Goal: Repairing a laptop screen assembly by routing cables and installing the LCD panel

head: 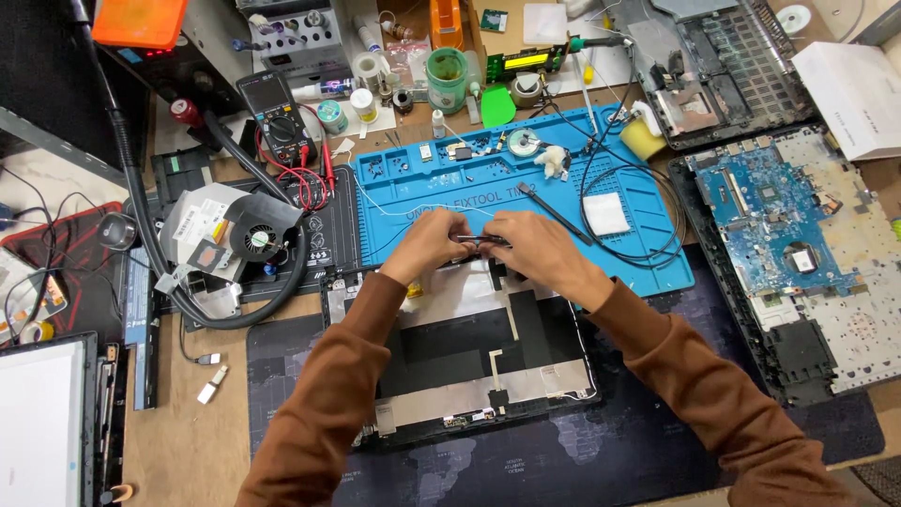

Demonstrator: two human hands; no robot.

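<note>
Thin black cable strip [481, 241], pinched between both hands at the far edge of the flat black laptop lid panel [469, 361] with silver foil tape, right where that panel meets the blue silicone repair mat [648, 202]. Left hand [427, 242] clenched around one end of the strip, right hand [526, 246] grasping the other, fingertips almost touching. Judged from the layout, well into teardown: blue-green motherboard in its grey chassis [798, 235] already exposed on the right, black cooling fan [258, 237] lying loose at left, small parts parked on the mat. Strip apparently not yet free of the panel; reassembly still ahead.
</note>
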